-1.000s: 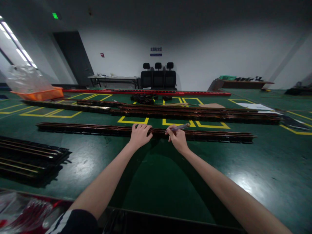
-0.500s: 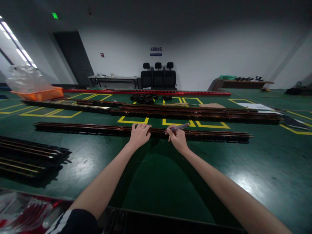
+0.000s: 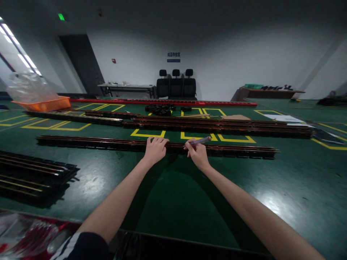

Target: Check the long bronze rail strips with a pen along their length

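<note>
A long dark strip with copper-coloured rods [image 3: 89, 142] lies across the green table in front of me. My left hand [image 3: 155, 149] rests over its middle, fingers bent over the strip and wrapped onto it. Just to the right, my right hand [image 3: 197, 154] pinches a pen-like tool [image 3: 201, 141], whose back end points up and to the right. The tool's tip is down at the strip, too small to make out.
Several similar strips [image 3: 217, 126] lie beyond. More strips [image 3: 29, 177] are at the left front. An orange basket [image 3: 46, 104] with clear bags stands back left. Papers [image 3: 284, 118] lie at the right. A red rail [image 3: 162, 102] runs along the back.
The long strip has shifted slightly to the left under my hands. Both hands are in nearly the same place, and my right hand still holds the tool.
</note>
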`<move>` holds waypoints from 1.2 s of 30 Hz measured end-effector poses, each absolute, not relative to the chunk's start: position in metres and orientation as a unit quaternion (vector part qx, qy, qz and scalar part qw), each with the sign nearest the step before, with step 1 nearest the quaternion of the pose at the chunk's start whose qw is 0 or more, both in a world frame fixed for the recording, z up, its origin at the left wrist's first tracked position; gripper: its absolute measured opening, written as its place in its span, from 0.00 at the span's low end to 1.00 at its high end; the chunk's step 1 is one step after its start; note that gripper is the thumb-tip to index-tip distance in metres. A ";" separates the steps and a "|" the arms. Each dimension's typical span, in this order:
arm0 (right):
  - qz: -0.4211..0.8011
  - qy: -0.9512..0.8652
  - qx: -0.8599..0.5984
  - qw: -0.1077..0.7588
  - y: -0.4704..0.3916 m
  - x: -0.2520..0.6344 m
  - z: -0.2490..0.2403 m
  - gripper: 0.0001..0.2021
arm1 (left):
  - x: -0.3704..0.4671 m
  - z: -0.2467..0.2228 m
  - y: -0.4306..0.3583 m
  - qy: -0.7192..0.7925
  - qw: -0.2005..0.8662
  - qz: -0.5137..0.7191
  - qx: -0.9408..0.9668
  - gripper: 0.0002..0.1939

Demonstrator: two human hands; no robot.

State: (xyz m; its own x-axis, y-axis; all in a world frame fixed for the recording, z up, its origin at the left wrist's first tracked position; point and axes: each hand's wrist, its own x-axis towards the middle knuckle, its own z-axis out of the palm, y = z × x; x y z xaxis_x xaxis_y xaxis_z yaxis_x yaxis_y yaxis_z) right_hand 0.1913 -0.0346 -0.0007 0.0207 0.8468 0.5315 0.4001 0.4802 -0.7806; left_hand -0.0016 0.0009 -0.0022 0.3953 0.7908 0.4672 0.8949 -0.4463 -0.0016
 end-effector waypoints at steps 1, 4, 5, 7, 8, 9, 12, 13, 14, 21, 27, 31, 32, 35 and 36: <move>0.207 -0.669 -0.465 0.542 -0.035 0.191 -0.001 0.12 | -0.002 -0.002 0.001 -0.511 0.126 -0.204 -0.826 0.20; 0.206 -0.668 -0.464 0.544 -0.035 0.191 -0.001 0.12 | -0.001 -0.002 0.001 -0.506 0.124 -0.204 -0.829 0.20; 0.206 -0.668 -0.465 0.544 -0.035 0.191 -0.001 0.12 | -0.001 -0.002 0.001 -0.504 0.124 -0.205 -0.830 0.20; 0.206 -0.667 -0.465 0.544 -0.035 0.191 0.000 0.13 | -0.001 -0.001 0.000 -0.501 0.126 -0.207 -0.831 0.21; 0.207 -0.666 -0.465 0.545 -0.035 0.191 0.000 0.13 | -0.001 -0.001 0.000 -0.501 0.127 -0.207 -0.831 0.21; 0.208 -0.665 -0.464 0.547 -0.036 0.191 0.000 0.14 | -0.001 -0.001 0.000 -0.501 0.128 -0.207 -0.831 0.21; 0.211 -0.661 -0.462 0.552 -0.036 0.191 0.000 0.15 | -0.001 -0.002 0.000 -0.502 0.129 -0.206 -0.830 0.21; 0.212 -0.661 -0.461 0.552 -0.036 0.191 0.000 0.15 | -0.001 -0.001 0.000 -0.503 0.129 -0.205 -0.830 0.21; 0.212 -0.662 -0.461 0.551 -0.037 0.191 0.000 0.15 | -0.001 -0.001 0.000 -0.504 0.130 -0.204 -0.829 0.21; 0.216 -0.666 -0.460 0.546 -0.035 0.192 -0.001 0.14 | -0.001 0.000 0.000 -0.504 0.133 -0.200 -0.830 0.21; 0.205 -0.665 -0.472 0.542 -0.033 0.192 -0.003 0.11 | 0.000 0.000 -0.001 -0.508 0.137 -0.201 -0.826 0.22; 0.201 -0.664 -0.471 0.544 -0.033 0.192 -0.003 0.10 | 0.000 -0.001 0.000 -0.507 0.128 -0.202 -0.828 0.22; 0.201 -0.665 -0.470 0.545 -0.034 0.192 -0.002 0.10 | 0.000 -0.002 0.000 -0.507 0.126 -0.201 -0.829 0.21; 0.202 -0.662 -0.468 0.550 -0.035 0.192 -0.002 0.10 | -0.001 -0.003 0.002 -0.506 0.122 -0.197 -0.831 0.21; 0.203 -0.660 -0.466 0.554 -0.035 0.192 -0.002 0.11 | -0.001 -0.003 0.002 -0.506 0.122 -0.197 -0.831 0.21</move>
State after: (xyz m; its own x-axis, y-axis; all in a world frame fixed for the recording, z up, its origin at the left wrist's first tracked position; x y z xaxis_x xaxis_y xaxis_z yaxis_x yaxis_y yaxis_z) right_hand 0.1916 -0.0347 -0.0017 0.0476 0.8390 0.5420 0.3898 0.4840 -0.7835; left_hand -0.0005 0.0019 -0.0027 0.4108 0.7926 0.4506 0.8886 -0.4586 -0.0035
